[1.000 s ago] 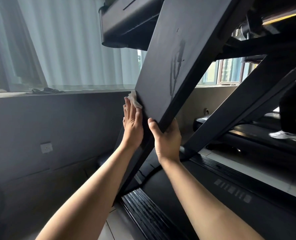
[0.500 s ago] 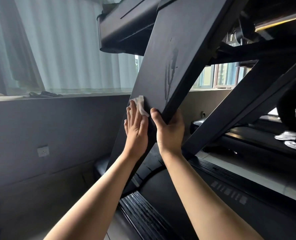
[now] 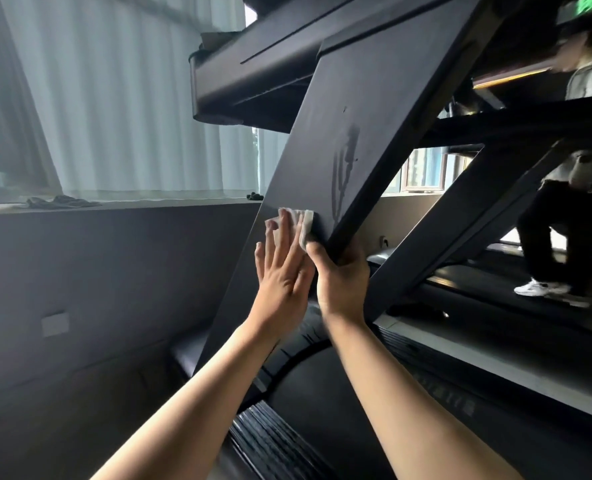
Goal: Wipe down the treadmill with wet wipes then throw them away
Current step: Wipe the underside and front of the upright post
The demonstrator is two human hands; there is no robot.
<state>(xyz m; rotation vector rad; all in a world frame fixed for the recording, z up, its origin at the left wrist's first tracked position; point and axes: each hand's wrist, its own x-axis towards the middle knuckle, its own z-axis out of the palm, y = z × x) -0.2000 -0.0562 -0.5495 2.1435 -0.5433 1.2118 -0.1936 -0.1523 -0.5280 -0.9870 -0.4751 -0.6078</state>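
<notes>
Pressing flat against the broad face of the upright (image 3: 357, 98), the left hand (image 3: 282, 268) keeps its fingers straight and close together, pinning the wet wipe (image 3: 305, 225) between the fingertips and the panel. Only a crumpled white corner of the wipe shows, above and to the right of the fingers; the rest is hidden under the hand. The right hand (image 3: 343, 275) sits just beside the left and grips the upright's right edge. Its thumb curls onto the front face next to the wipe, while its fingers wrap behind the edge, out of sight.

The upright is a slanted slab of the treadmill (image 3: 315, 393), matt, dark and flat. It rises to a console whose top is cut off by the frame. A smeared streak (image 3: 345, 161) marks the panel above the wipe; whether it is moisture or dirt cannot be told. Below the forearms runs a black side rail (image 3: 270, 441) with fine ribs, and the dark belt shows between the arms. Lettering on the far rail is too blurred to read.

A pale pleated curtain (image 3: 132, 98) hangs behind, with dark crumpled cloth (image 3: 62, 201) on the sill and a small wall socket (image 3: 55, 323) below. Through the frame at the right another person (image 3: 564, 223) stands on a neighbouring machine, blurred, in black trousers and a white shoe (image 3: 537, 289).
</notes>
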